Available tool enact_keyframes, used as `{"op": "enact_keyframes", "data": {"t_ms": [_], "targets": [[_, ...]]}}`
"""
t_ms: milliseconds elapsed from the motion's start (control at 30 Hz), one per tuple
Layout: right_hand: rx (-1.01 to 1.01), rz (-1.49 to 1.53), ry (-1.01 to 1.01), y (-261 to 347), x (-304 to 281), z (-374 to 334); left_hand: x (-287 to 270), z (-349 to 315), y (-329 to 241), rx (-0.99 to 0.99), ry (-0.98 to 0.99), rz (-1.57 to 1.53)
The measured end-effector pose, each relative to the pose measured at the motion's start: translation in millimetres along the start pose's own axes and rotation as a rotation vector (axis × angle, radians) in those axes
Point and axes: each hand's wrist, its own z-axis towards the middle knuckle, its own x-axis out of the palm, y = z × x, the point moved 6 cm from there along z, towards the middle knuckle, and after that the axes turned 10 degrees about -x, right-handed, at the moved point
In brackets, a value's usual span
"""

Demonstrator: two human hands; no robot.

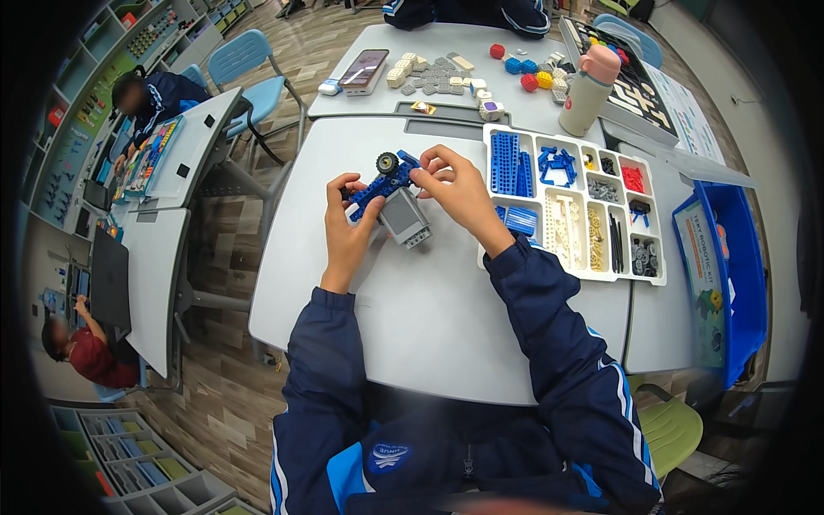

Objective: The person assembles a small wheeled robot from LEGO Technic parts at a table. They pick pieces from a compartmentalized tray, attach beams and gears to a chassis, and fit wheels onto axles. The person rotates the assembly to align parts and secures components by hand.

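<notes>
Between my two hands, above the white table, is a building-brick model: blue beams [376, 189] joined to a grey box-shaped block [404, 216], with a small black-tyred wheel [388, 163] on the far side. My left hand [350, 215] grips the left end of the blue beams, thumb at the front and fingers behind. My right hand [453, 184] pinches the model's right end beside the wheel with thumb and fingertips. What lies under the right fingertips is partly hidden. The grey block hangs below the beams, tilted toward me.
Right of my hands sits a white sorting tray [554, 268] of blue, white, grey, black and red pieces. Beyond it stand a bottle [589, 93], a phone [364, 70] and loose grey blocks [442, 77]. A blue bin [745, 283] is far right. Other people sit at the left and far side.
</notes>
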Motion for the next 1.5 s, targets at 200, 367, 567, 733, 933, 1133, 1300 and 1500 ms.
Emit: {"op": "enact_keyframes", "data": {"t_ms": [200, 367, 567, 733, 933, 1133, 1300, 1500], "targets": [[-0.042, -0.084, 0.005, 0, -2, 3, 1, 0, 3, 0.009, 0.02, -0.013], [-0.054, -0.051, -0.035, -5, -1, 3, 2, -1, 4, -0.002, 0.028, -0.01], [-0.014, -0.066, -0.044, -15, 1, 2, 3, -2, 1, 0.001, 0.001, -0.031], [-0.064, -0.074, -0.084, -15, 7, 0, 3, -2, 6, -0.033, 0.005, -0.038], [-0.04, -0.056, -0.038, -13, 6, -1, 2, -1, 11, -0.114, 0.041, -0.106], [-0.039, -0.063, -0.015, -7, 5, 1, 2, -2, 8, -0.142, 0.037, -0.128], [-0.09, -0.112, -0.002, -1, 4, 2, 0, -1, 10, -0.149, 0.009, -0.193], [-0.404, -0.345, -0.132, 16, 6, 2, 2, 1, 11, -0.168, 0.041, -0.283]]}}
